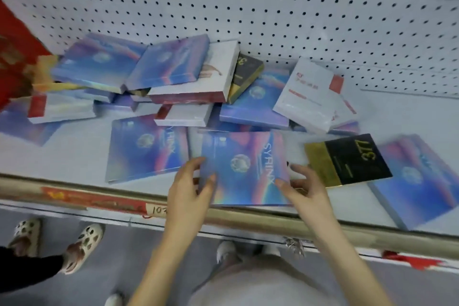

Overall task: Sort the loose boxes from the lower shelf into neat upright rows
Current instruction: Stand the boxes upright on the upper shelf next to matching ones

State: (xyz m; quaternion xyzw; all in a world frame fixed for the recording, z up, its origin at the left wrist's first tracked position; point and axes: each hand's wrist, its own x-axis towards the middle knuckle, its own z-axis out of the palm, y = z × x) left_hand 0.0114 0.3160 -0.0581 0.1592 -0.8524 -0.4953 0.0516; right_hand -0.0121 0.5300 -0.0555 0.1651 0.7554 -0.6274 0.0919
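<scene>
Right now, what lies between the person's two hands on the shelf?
In the head view, one blue box lies between them: the left hand holds its left edge, the right hand its right edge.

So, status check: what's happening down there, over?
Both gripping blue box: left hand, right hand. Behind, jumbled pile. Beside right hand, black box.

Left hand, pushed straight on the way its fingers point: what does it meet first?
The left hand grips the blue SYRINX box at its left edge. Straight on, the first thing beyond seems to be the flat white box with a red end, though depth is unclear.
</scene>
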